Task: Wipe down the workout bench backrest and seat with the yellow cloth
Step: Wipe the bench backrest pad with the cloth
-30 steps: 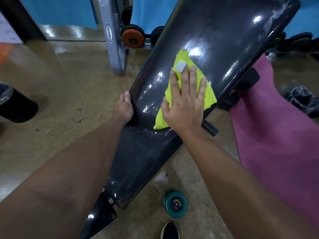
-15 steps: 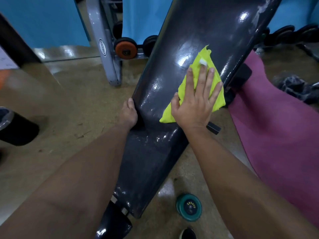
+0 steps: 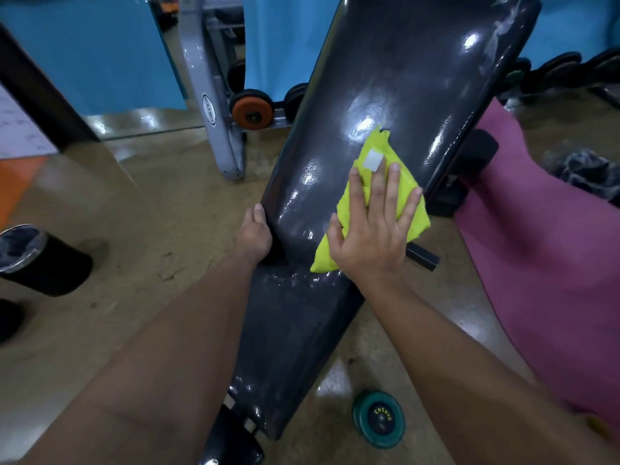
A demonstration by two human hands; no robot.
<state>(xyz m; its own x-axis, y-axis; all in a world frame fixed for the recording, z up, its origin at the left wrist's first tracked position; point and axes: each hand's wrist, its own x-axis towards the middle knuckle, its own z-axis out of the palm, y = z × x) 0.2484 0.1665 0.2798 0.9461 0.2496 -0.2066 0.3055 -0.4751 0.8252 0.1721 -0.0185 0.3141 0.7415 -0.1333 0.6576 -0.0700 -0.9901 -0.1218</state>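
A black glossy workout bench backrest slopes up and away from me, with the duller seat joined below it. The yellow cloth with a white tag lies flat on the lower right part of the backrest. My right hand presses on the cloth with straight, spread fingers. My left hand holds the left edge of the bench at the seam between seat and backrest, its fingers curled round the edge.
A pink mat lies on the floor to the right. A green weight plate sits by the seat's near end. A black bin stands at left. A grey rack post and dumbbells stand behind.
My right hand slid the cloth up the backrest and toward its right edge, then eased back down a little. My left hand kept its hold on the left edge.
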